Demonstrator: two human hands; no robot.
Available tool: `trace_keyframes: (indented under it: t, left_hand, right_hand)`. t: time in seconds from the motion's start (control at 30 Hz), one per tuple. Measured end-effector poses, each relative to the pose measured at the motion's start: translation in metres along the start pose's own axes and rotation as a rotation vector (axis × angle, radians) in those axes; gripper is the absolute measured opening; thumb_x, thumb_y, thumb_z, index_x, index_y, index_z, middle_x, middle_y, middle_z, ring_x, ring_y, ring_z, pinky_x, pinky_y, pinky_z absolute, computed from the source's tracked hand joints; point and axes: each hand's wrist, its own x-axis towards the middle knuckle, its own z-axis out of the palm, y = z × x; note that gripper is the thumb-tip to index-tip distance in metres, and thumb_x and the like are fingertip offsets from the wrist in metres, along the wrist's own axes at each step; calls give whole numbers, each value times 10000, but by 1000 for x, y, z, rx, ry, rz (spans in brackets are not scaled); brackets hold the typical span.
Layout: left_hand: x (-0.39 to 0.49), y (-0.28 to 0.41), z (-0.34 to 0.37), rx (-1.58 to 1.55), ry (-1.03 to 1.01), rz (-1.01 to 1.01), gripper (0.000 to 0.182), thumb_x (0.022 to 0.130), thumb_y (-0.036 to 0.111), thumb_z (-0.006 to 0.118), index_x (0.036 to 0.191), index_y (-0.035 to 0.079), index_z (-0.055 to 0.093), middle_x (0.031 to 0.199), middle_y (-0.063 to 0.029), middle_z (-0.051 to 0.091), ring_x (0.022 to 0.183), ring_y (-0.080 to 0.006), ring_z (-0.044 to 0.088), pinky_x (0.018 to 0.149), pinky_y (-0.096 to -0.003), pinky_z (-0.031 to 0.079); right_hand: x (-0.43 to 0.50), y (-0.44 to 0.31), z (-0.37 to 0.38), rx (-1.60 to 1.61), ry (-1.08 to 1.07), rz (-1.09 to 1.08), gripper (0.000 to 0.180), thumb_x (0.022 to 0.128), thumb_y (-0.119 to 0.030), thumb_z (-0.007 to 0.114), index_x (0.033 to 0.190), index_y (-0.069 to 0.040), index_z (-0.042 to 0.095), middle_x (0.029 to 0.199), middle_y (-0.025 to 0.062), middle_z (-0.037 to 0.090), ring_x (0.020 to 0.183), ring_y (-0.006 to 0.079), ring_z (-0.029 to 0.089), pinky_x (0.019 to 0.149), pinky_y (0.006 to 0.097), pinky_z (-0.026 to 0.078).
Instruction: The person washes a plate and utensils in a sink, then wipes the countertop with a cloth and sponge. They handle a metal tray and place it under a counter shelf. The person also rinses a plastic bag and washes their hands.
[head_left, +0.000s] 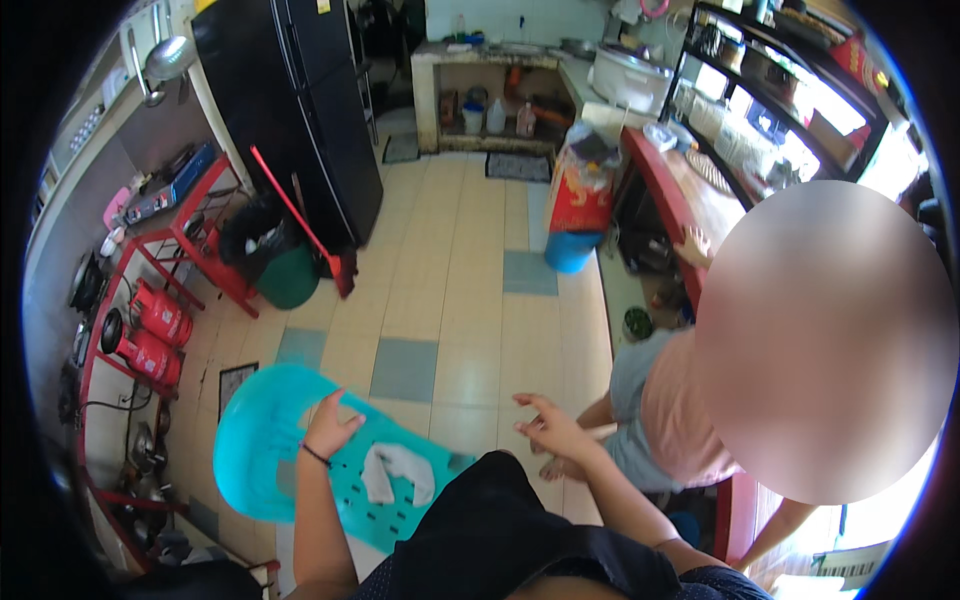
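My left hand (334, 429) hovers over a turquoise plastic chair (259, 442), thumb and fingers apart with nothing in them; a thin dark bracelet circles that wrist. On the slotted seat lies a crumpled white cloth (403, 472), to the right of and below this hand. My right hand (556, 431) is held out in the air, empty, with its fingers loosely spread, above the tiled floor and near another person's legs. In the picture, my dark clothing covers part of the chair's right edge.
Close on my right, a person in a pink shirt (679, 412) is beside a red-edged counter (667, 180). At left stand red gas cylinders (150, 352), a green bin (289, 277), a red-handled broom (292, 206) and a black refrigerator (322, 112). A blue bucket (571, 251) stands ahead.
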Motion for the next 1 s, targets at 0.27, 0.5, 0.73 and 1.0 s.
trace_keyframes:
  t: [0.27,0.5,0.73,1.0]
  left_hand:
    - [177,-29,-6,-41,92,-162,612,701,249,687,1186,-23,433,1183,-228,469,1130,-345,430,958,-373,352]
    - [483,37,-49,3,38,4,575,737,291,656,1168,-30,451,1178,-231,475,1133,-338,434,963,-368,345]
    - [749,187,-80,-120,-428,287,794,785,256,634,1358,6,144,1350,-237,291,1246,-317,329,1014,-356,287]
    - [1023,227,-46,-193,-330,237,828,781,273,638,1374,42,107,1299,-247,359,1172,-340,412,956,-390,356]
  right_hand:
    - [200,2,-92,132,58,6,395,819,-163,583,1179,-68,452,1013,63,537,614,102,553,520,241,448]
    - [459,-34,-217,128,156,97,429,786,-149,600,1175,-49,448,905,48,568,601,110,563,488,246,441]
    - [633,-70,-353,-30,513,-93,703,781,-114,616,1343,-99,195,916,80,553,617,129,563,540,258,459]
    - [843,-17,-539,152,609,51,496,766,-71,584,1224,-33,397,822,64,575,678,116,539,610,248,443]
